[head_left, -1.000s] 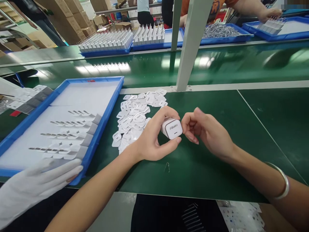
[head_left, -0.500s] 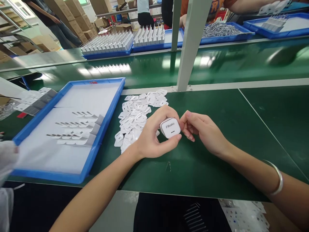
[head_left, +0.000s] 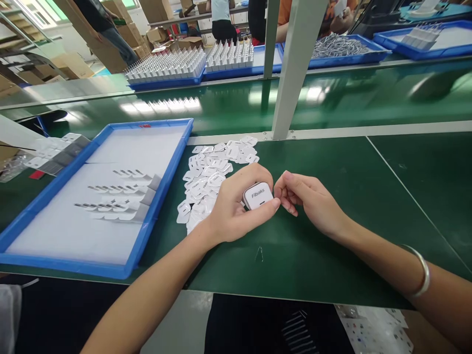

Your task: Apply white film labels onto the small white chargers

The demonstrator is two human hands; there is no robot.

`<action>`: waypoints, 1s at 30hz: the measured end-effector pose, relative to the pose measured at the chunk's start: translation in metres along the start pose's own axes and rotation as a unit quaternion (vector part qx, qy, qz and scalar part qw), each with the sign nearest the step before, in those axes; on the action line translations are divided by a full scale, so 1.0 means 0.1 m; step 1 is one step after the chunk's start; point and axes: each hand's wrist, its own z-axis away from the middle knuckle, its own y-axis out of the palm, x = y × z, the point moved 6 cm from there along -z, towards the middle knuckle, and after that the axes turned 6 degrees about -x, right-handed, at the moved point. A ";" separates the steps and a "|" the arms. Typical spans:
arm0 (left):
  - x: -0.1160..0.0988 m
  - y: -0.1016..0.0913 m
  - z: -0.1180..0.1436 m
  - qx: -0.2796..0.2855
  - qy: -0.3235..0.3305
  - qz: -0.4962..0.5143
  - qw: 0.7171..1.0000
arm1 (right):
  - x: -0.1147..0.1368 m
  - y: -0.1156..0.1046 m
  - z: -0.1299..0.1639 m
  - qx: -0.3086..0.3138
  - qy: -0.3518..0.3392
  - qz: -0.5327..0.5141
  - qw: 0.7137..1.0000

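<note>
My left hand (head_left: 231, 206) grips a small white rounded-square piece (head_left: 258, 194) printed "Fibaks", with a dark slot in its face. Its thumb lies across the lower edge, and the fingers curl round the back. Close to the right side of that piece is my right hand (head_left: 313, 200), fingers curled and thumb against the index finger. Whether anything small is in this pinch cannot be seen. Just left of my left hand, flat white printed plates (head_left: 201, 184) are heaped on the green table (head_left: 354, 196).
A blue-rimmed tray (head_left: 171, 169) at left holds rows of white parts with metal prongs (head_left: 129, 189). Beyond a grey post (head_left: 295, 69), trays of pronged parts (head_left: 165, 66) and metal pieces (head_left: 339, 48) stand across the green belt (head_left: 228, 110). People stand at the back.
The white piece has tilted slightly, and my left thumb now covers more of its lower edge. A neighbour's sleeve and hand have left the tray's left side. My right hand has barely moved.
</note>
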 end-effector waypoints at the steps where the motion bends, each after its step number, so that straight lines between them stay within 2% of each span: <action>1: 0.01 -0.01 0.00 -0.004 -0.005 0.001 1.000 | 0.00 0.00 0.00 0.000 -0.001 0.004 1.000; 4: 0.05 -0.05 0.01 -0.014 -0.016 0.008 1.000 | -0.03 -0.01 -0.01 -0.002 -0.004 0.015 1.000; 8: 0.07 -0.07 0.03 0.003 -0.028 0.015 0.999 | -0.14 -0.02 -0.05 -0.007 0.008 0.030 0.999; 12: 0.13 -0.11 0.05 -0.017 -0.060 0.010 0.998 | -0.22 -0.01 -0.11 -0.006 0.006 0.042 0.999; 17: 0.30 -0.13 0.05 -0.059 -0.183 0.007 0.981 | -0.20 0.00 -0.09 0.005 -0.014 0.044 0.999; 20: 0.17 -0.19 0.15 -0.042 -0.251 0.041 0.966 | -0.23 -0.03 -0.08 -0.001 -0.008 0.052 0.999; 22: -0.07 -0.35 0.33 -0.035 -0.277 0.015 0.960 | -0.26 -0.05 -0.08 0.001 -0.001 0.060 0.998; 25: -0.46 -0.85 0.73 -0.070 -0.327 -0.137 0.932 | -0.29 -0.04 -0.08 0.018 0.006 0.075 0.997; 27: -0.66 -1.31 1.01 -0.139 -0.350 -0.275 0.885 | -0.30 -0.03 -0.08 0.025 0.006 0.089 0.996; 29: -0.73 -1.74 1.26 -0.199 -0.388 -0.388 0.812 | -0.30 -0.01 -0.07 0.027 -0.002 0.106 0.994; 30: -0.72 -1.89 1.36 -0.212 -0.403 -0.426 0.782 | -0.29 -0.01 -0.07 0.027 -0.007 0.113 0.993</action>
